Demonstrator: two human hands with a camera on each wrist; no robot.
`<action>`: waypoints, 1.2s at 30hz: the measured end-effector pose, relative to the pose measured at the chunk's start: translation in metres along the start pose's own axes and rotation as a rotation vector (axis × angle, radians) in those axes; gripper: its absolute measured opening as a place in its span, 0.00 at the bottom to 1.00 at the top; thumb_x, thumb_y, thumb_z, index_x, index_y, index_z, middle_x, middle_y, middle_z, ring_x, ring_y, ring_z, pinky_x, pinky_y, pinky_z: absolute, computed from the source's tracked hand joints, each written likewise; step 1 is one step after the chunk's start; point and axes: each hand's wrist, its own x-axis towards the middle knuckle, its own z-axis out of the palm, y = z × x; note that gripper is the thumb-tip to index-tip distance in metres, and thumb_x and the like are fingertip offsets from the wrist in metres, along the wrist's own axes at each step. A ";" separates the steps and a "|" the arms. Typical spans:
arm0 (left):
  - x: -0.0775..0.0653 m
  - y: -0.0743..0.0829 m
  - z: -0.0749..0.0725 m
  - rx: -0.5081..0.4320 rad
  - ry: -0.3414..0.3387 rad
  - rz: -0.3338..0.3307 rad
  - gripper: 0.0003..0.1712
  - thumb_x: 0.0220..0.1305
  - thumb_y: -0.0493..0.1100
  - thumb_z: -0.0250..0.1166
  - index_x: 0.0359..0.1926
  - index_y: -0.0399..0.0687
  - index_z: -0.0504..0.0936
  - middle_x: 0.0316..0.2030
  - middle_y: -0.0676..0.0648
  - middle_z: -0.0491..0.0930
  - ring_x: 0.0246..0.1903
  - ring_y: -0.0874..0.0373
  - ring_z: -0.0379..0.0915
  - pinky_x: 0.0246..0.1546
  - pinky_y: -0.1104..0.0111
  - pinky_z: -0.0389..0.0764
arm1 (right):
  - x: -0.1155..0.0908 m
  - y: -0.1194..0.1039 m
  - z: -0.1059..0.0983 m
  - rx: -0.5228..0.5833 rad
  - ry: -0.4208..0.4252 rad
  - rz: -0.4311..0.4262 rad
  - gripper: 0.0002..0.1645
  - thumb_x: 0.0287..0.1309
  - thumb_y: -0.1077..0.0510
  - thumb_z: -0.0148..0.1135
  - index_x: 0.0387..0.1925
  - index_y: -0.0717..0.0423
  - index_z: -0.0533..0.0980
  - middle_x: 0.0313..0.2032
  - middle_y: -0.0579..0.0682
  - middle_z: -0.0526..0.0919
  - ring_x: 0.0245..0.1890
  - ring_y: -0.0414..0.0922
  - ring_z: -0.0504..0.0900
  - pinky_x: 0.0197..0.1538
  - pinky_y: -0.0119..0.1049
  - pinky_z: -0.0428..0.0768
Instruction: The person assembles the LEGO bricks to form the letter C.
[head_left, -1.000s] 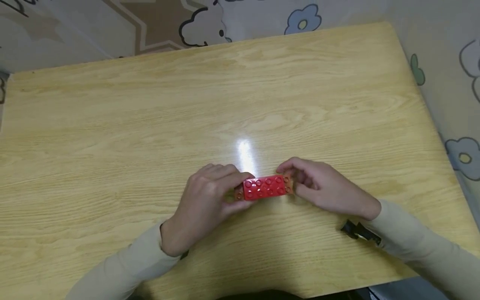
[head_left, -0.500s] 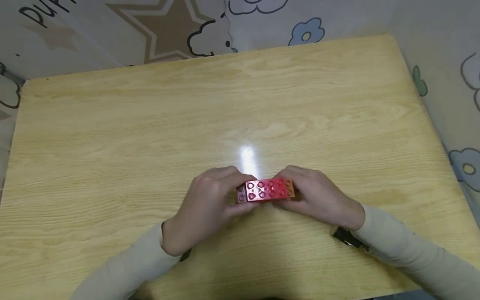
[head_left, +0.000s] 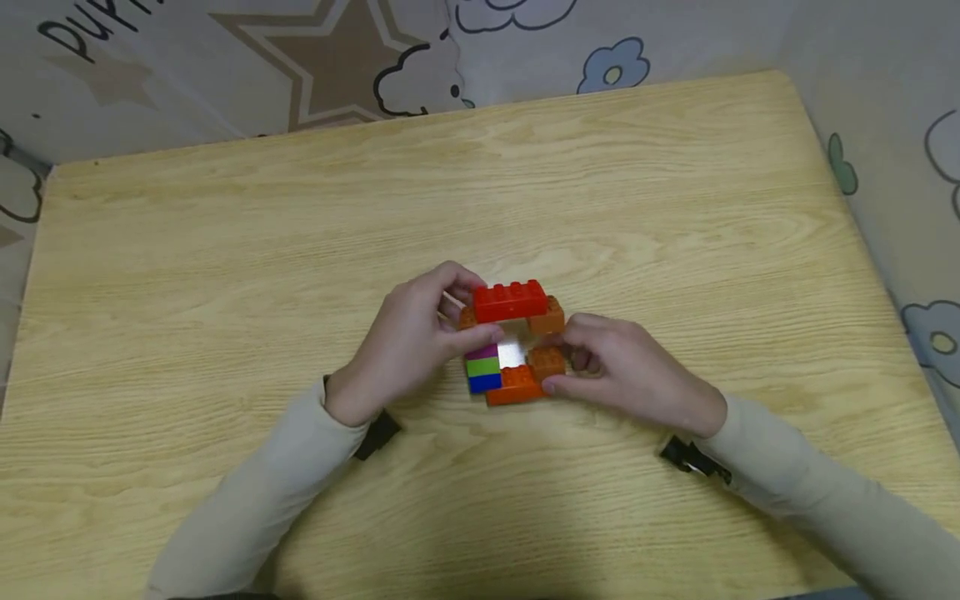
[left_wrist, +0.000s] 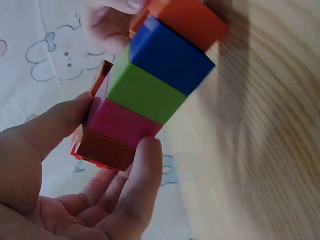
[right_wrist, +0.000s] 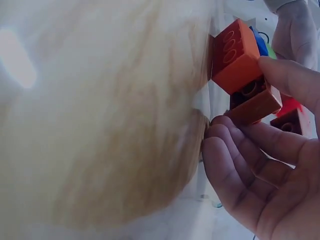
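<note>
A frame of toy building bricks is held between both hands, its open side facing the head camera. A red brick (head_left: 511, 301) tops it, over orange-brown bricks at both upper corners. Magenta, green (left_wrist: 145, 95) and blue (left_wrist: 170, 57) bricks are stacked on one side. An orange-red brick (right_wrist: 235, 57) forms the bottom, with a small orange-brown brick (head_left: 547, 364) on its right end; a gap separates this from the upper right brick. My left hand (head_left: 412, 333) grips the stack around the magenta brick. My right hand (head_left: 618, 367) pinches the lower right corner with thumb and index finger.
The pale wooden table (head_left: 300, 225) lies beneath the hands. Walls with cartoon prints (head_left: 613, 65) run along its far and right sides. A black wrist mount (head_left: 693, 458) hangs under the right sleeve, another (head_left: 377, 435) under the left.
The brick frame has tipped from studs facing up to its open side showing. My left hand has turned and moved up with it; my right hand came in and now holds the lower right corner.
</note>
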 end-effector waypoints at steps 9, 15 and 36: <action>0.013 -0.005 0.000 0.000 -0.043 -0.101 0.34 0.65 0.39 0.81 0.68 0.35 0.79 0.52 0.41 0.83 0.47 0.48 0.82 0.53 0.58 0.85 | 0.006 0.000 -0.001 0.067 0.011 0.055 0.22 0.67 0.51 0.79 0.54 0.63 0.87 0.37 0.42 0.87 0.34 0.38 0.83 0.40 0.37 0.85; 0.020 -0.010 0.000 0.005 -0.066 -0.113 0.35 0.66 0.39 0.81 0.70 0.35 0.78 0.52 0.40 0.85 0.47 0.48 0.83 0.55 0.57 0.84 | 0.010 0.001 -0.003 0.100 0.006 0.085 0.21 0.65 0.53 0.80 0.52 0.64 0.87 0.36 0.43 0.87 0.35 0.39 0.84 0.41 0.37 0.86; 0.026 -0.013 0.007 0.198 -0.069 -0.014 0.32 0.67 0.40 0.80 0.67 0.30 0.82 0.37 0.44 0.84 0.35 0.53 0.73 0.42 0.60 0.77 | 0.016 0.003 -0.006 0.108 0.018 0.082 0.17 0.67 0.51 0.79 0.47 0.60 0.88 0.32 0.40 0.87 0.33 0.38 0.85 0.41 0.36 0.86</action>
